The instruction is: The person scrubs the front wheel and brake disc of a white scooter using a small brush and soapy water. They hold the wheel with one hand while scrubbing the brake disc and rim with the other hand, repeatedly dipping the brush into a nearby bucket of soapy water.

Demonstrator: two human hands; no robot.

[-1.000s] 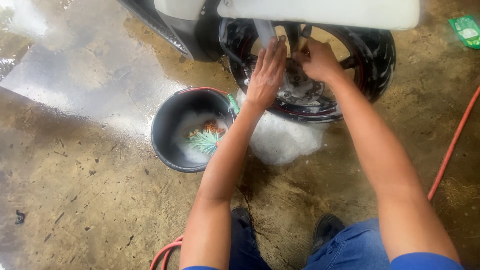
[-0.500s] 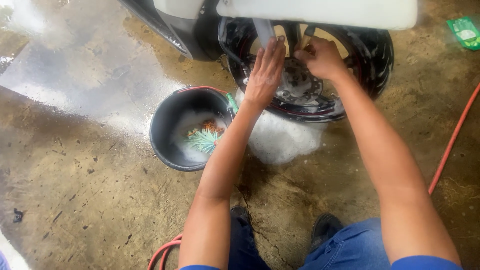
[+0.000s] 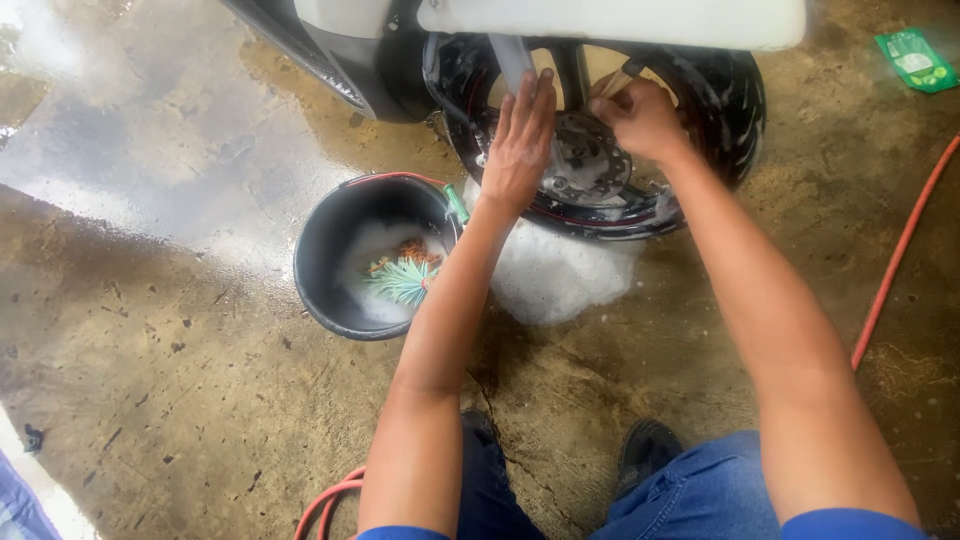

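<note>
Two hands work at the soapy black motorcycle wheel, which stands upright on the wet concrete floor straight ahead of the person, under a white fender. The black bucket of suds, a teal brush lying in it, sits just beside the wheel on the left arm's side. The left hand lies flat, fingers together, against the fork and brake disc, while the right hand is closed around a small handled tool whose tip I cannot make out, touching the rim just right of the disc.
</note>
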